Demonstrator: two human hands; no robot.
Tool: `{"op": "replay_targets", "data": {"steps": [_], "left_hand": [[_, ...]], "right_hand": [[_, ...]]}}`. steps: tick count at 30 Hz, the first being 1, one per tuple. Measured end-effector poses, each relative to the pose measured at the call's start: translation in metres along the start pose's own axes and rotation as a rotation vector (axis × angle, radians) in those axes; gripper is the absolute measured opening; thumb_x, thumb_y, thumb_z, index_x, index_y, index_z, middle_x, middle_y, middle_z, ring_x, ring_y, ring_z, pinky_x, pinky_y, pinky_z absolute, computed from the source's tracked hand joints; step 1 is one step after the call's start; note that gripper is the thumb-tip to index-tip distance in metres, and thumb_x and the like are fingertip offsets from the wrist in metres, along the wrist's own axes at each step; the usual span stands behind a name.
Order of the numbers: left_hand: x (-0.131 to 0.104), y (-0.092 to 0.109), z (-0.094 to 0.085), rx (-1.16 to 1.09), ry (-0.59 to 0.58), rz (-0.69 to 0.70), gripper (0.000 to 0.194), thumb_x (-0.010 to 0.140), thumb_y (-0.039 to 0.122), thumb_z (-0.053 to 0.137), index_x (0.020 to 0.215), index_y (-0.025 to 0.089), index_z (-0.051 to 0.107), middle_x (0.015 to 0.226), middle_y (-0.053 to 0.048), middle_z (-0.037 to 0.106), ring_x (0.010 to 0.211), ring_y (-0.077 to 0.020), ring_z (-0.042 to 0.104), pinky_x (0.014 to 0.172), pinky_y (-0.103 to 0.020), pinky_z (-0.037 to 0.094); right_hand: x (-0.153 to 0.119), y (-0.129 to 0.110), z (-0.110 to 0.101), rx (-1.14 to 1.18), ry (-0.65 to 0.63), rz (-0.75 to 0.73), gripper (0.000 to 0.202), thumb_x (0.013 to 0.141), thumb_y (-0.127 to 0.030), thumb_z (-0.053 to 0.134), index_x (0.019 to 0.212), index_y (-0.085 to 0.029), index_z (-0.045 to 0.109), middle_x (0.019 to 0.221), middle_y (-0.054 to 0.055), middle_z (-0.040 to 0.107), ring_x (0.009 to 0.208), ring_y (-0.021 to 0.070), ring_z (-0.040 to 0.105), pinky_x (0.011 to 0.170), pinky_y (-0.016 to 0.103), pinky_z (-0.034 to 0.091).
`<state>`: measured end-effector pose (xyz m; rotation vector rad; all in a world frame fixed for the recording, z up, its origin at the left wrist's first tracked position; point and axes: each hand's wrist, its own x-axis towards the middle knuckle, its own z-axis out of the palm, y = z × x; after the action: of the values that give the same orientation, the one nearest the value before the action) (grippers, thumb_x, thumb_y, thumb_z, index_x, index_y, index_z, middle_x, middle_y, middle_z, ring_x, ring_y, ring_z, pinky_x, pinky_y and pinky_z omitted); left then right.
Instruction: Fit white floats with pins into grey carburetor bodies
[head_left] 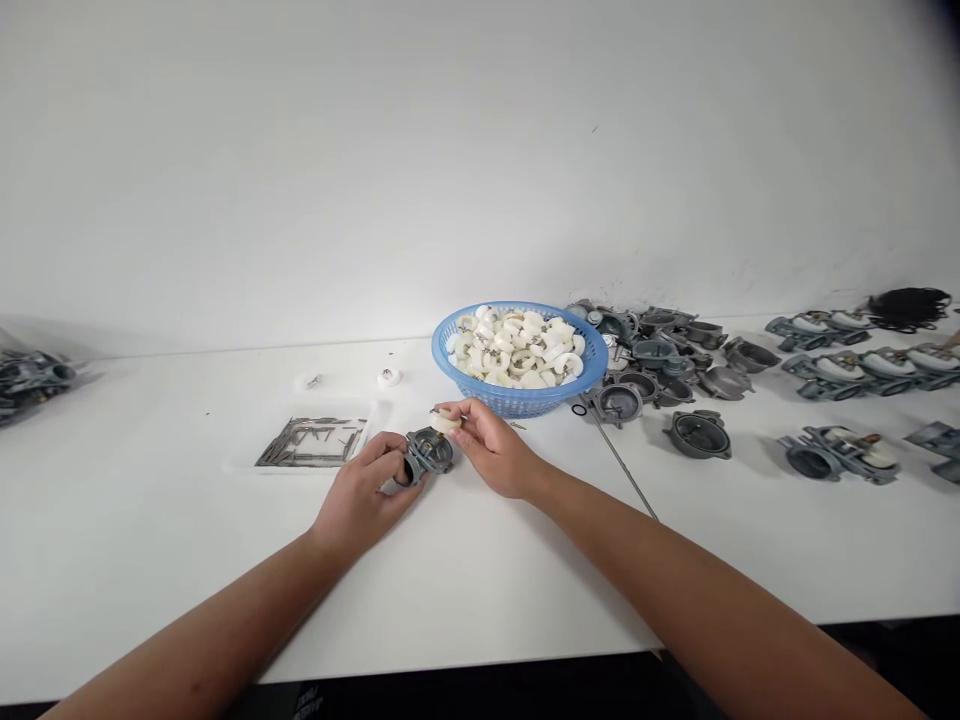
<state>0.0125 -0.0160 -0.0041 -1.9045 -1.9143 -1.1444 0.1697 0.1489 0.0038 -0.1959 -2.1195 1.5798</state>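
Note:
My left hand [367, 495] is closed around a grey metal carburetor body [429, 453], its round open chamber facing up. Just to the right, my right hand [495, 450] pinches a white plastic float [445, 421] above the edge of that body. Behind my hands a blue basket [517, 400] is heaped with white floats. A white tray [244, 450] holding thin metal pins lies to the left of my left hand. Two small items lie beyond the tray: a white float [389, 377] and a small metal piece [313, 381].
Grey metal bowls [660, 350] are piled right of the basket, with a single bowl [700, 434] in front. Assembled bodies with floats [870, 370] stand at the far right near black rings [909, 308]. A thin rod [626, 470] lies beside my right forearm. Bagged parts [30, 380] sit far left.

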Motion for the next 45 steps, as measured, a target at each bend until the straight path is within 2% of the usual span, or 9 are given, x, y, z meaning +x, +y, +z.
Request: {"op": "replay_targets", "data": {"steps": [6,15,17,21,26,35,40,42,45], "left_hand": [[-0.014,-0.002,-0.015,0.115,-0.078,-0.07,0.018,0.094,0.039,0.066,0.09,0.023,0.072,0.11,-0.005,0.068,0.078,-0.0136,0.068,0.056,-0.021,0.05],[-0.013,-0.001,-0.018,0.094,-0.074,-0.116,0.018,0.09,0.042,0.07,0.09,0.025,0.077,0.108,-0.006,0.071,0.092,-0.0201,0.072,0.08,-0.029,0.059],[-0.01,-0.001,-0.017,0.053,-0.064,-0.128,0.019,0.089,0.043,0.07,0.087,0.025,0.077,0.108,-0.007,0.071,0.094,-0.021,0.073,0.074,-0.027,0.06],[-0.008,-0.003,-0.018,0.023,-0.07,-0.185,0.026,0.086,0.051,0.072,0.086,0.026,0.079,0.11,-0.008,0.072,0.084,-0.0197,0.073,0.054,-0.023,0.055],[-0.01,-0.002,-0.02,0.005,-0.088,-0.164,0.031,0.085,0.056,0.072,0.076,0.027,0.077,0.108,-0.006,0.072,0.083,-0.0191,0.073,0.065,-0.026,0.059],[-0.01,0.002,-0.023,0.041,-0.108,-0.122,0.024,0.089,0.048,0.068,0.079,0.03,0.08,0.113,-0.004,0.073,0.059,-0.0108,0.067,0.046,-0.021,0.049],[-0.01,0.004,-0.024,0.059,-0.072,-0.083,0.027,0.089,0.05,0.068,0.076,0.03,0.081,0.111,-0.004,0.076,0.044,-0.0074,0.06,0.041,-0.022,0.048],[-0.01,0.004,-0.024,0.075,-0.072,-0.072,0.026,0.09,0.051,0.068,0.08,0.032,0.082,0.114,-0.004,0.077,0.05,-0.0107,0.066,0.046,-0.023,0.053],[-0.009,0.003,-0.024,0.087,-0.053,-0.009,0.025,0.092,0.049,0.066,0.085,0.032,0.083,0.116,-0.004,0.077,0.089,-0.0243,0.077,0.077,-0.035,0.065]], "right_hand": [[-0.002,-0.011,-0.008,-0.181,-0.033,-0.021,0.016,0.104,-0.041,0.049,0.11,-0.027,0.05,0.141,0.008,0.059,0.143,0.0229,0.048,0.119,0.049,0.037],[-0.011,-0.031,-0.002,-0.249,-0.123,-0.034,0.011,0.103,-0.035,0.048,0.107,-0.025,0.048,0.144,0.011,0.058,0.157,0.0246,0.026,0.125,0.053,0.028],[-0.011,-0.029,-0.001,-0.276,-0.121,-0.059,0.009,0.104,-0.033,0.046,0.108,-0.025,0.048,0.147,0.01,0.055,0.158,0.0245,0.023,0.124,0.053,0.029],[-0.009,-0.021,-0.002,-0.32,-0.096,-0.067,0.01,0.104,-0.032,0.046,0.112,-0.027,0.049,0.137,0.006,0.06,0.153,0.0257,0.036,0.121,0.052,0.034],[-0.008,-0.023,-0.002,-0.334,-0.062,0.033,0.014,0.102,-0.036,0.05,0.113,-0.027,0.051,0.119,0.004,0.068,0.121,0.025,0.064,0.104,0.045,0.049],[-0.007,-0.027,0.003,-0.375,-0.001,0.02,0.026,0.093,-0.049,0.064,0.099,-0.026,0.056,0.112,0.001,0.072,0.107,0.023,0.068,0.098,0.04,0.05],[-0.008,-0.023,0.009,-0.403,0.103,-0.025,0.032,0.088,-0.039,0.069,0.112,-0.026,0.052,0.117,0.004,0.071,0.107,0.0236,0.07,0.096,0.041,0.053],[-0.009,-0.023,0.009,-0.352,0.083,-0.061,0.037,0.089,-0.034,0.068,0.12,-0.026,0.049,0.126,0.006,0.069,0.12,0.0239,0.066,0.102,0.042,0.052],[-0.01,-0.025,0.005,-0.263,-0.018,-0.065,0.049,0.094,-0.03,0.063,0.138,-0.026,0.043,0.145,0.01,0.06,0.141,0.0238,0.053,0.111,0.043,0.048]]}}
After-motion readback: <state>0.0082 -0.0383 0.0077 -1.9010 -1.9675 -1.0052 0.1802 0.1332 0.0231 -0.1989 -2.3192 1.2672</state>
